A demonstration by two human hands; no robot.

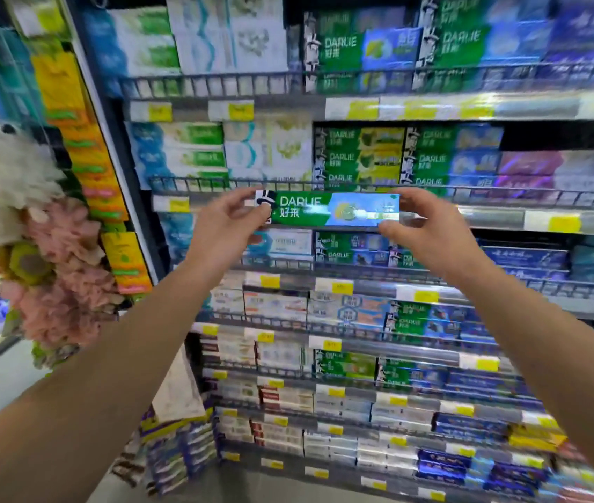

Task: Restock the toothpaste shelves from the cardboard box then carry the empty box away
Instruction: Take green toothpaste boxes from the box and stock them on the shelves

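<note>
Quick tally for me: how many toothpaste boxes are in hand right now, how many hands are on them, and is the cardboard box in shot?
Toothpaste box held in front of the shelves: 1
Hands gripping it, left hand and right hand, one at each end: 2
Cardboard boxes in view: 0
Total: 3

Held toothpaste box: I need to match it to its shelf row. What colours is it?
Green on the left, light blue on the right; head view.
</note>
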